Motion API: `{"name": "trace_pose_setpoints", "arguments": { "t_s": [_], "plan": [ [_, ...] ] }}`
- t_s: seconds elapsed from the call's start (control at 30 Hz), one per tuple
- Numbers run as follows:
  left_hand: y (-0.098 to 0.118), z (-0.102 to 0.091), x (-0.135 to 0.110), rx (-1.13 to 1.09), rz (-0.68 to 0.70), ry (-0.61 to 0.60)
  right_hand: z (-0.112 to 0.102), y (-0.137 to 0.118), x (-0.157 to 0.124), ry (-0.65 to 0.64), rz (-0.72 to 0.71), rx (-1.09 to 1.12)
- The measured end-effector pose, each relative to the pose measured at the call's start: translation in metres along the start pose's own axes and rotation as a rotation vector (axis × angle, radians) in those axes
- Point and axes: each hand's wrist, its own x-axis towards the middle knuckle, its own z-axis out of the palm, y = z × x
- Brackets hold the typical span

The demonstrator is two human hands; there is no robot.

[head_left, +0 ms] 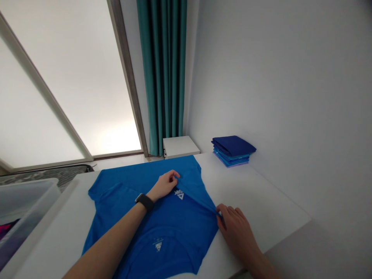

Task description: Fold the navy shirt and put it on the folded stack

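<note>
A blue T-shirt (162, 217) lies spread on the white table, its neckline toward me and a white triangular logo on its chest. My left hand (166, 183), a dark watch on its wrist, pinches the fabric just above that logo. Over at the shirt's right side, my right hand (234, 224) grips the sleeve edge between thumb and fingers. A raised fold of cloth runs between the two hands. Part of the shirt's left side is hidden under my left forearm.
Folded clothes in dark and lighter blue form a stack (234, 149) at the table's back right, near the wall. A translucent plastic bin (31, 209) with some clothing stands at left. Behind the white table (261, 193) are a small white cabinet (180, 146) and a green curtain (165, 77).
</note>
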Motion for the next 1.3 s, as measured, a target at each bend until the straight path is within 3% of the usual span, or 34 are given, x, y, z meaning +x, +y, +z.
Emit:
{"name": "trace_pose_setpoints", "arguments": {
  "t_s": [0.2,0.53,0.77,1.0,1.3],
  "plan": [
    [0.002,-0.001,-0.005,0.386,0.101,-0.059,0.003,0.008,-0.01,0.015,-0.004,0.108],
    [0.008,-0.009,-0.008,0.518,0.177,-0.135,-0.013,0.008,-0.007,-0.011,-0.094,0.25],
    [0.006,-0.008,-0.006,0.547,0.179,-0.098,-0.014,0.008,0.009,-0.018,-0.165,0.403],
    [0.004,-0.006,-0.005,0.529,0.165,-0.101,-0.002,0.02,0.064,-0.081,-0.146,0.433],
    [0.005,-0.004,-0.004,0.51,0.163,-0.074,0.059,0.051,0.163,-0.103,0.009,0.472]
  ]
}}
